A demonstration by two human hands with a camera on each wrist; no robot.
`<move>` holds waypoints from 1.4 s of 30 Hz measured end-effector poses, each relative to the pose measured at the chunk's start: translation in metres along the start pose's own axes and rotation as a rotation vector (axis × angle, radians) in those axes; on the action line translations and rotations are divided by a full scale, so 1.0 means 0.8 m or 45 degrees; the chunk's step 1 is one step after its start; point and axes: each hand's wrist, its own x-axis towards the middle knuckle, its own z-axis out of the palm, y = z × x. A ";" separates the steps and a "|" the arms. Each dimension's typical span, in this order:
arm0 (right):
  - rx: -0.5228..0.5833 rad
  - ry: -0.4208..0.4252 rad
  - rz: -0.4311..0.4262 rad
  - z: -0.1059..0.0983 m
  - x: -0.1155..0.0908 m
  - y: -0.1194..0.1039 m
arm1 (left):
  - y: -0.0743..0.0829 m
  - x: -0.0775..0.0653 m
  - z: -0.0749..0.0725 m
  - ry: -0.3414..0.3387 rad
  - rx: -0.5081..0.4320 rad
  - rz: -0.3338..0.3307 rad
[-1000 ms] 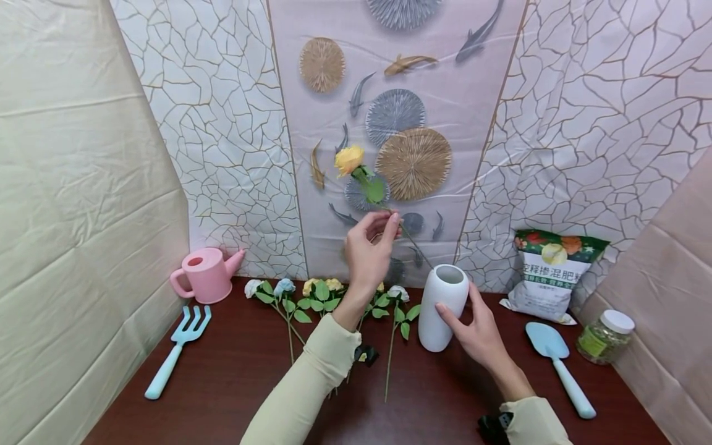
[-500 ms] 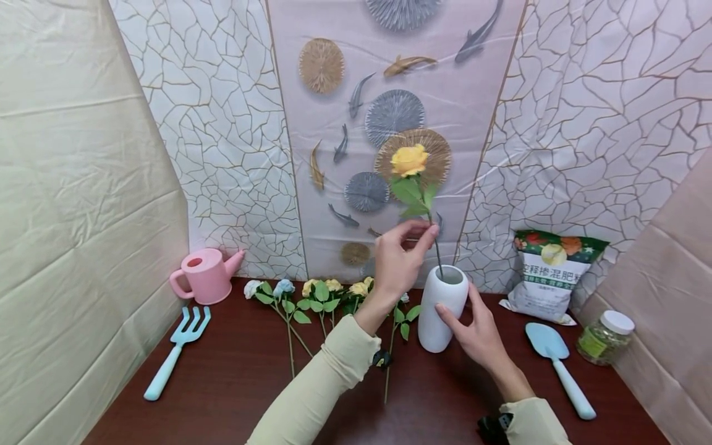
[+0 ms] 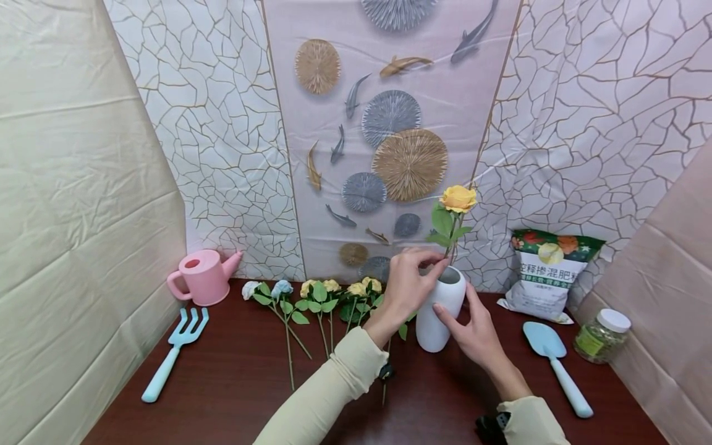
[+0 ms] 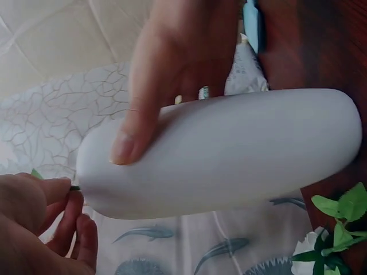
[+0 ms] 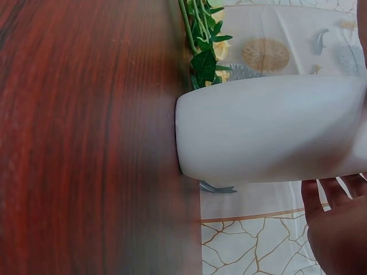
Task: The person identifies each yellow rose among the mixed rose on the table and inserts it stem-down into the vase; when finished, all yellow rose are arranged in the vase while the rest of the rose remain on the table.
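My left hand (image 3: 408, 284) pinches the stem of a yellow rose (image 3: 458, 199) just above the mouth of a white vase (image 3: 436, 318). The lower stem goes into the vase, where it is hidden. In the left wrist view a bit of green stem shows between the left hand's (image 4: 49, 223) thumb and fingers at the vase's rim. My right hand (image 3: 478, 337) grips the vase from the right, thumb on the near side and fingers round the back. The right wrist view has the vase (image 5: 264, 129) standing with its base on the brown table (image 5: 97, 143).
Left of the vase lie several stemmed flowers, among them a blue one (image 3: 282, 288) and a white one (image 3: 250, 289). A pink watering can (image 3: 204, 278) and blue hand fork (image 3: 178, 349) are far left. Rightward are a fertilizer bag (image 3: 547, 278), blue trowel (image 3: 556, 364) and lidded jar (image 3: 603, 337).
My left hand has moved right and down, bringing the rose from a leftward slant to nearly upright and lowering its stem into the vase. My right hand has kept its grip on the vase.
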 end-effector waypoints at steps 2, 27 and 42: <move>-0.006 -0.001 -0.001 0.000 0.000 -0.001 | -0.002 -0.003 0.002 -0.027 0.057 -0.006; 0.015 -0.010 0.020 0.011 0.006 0.049 | -0.005 -0.017 -0.012 -0.069 0.010 0.006; 0.081 -0.022 0.058 0.005 0.003 0.023 | -0.124 -0.090 -0.118 0.016 0.027 -0.288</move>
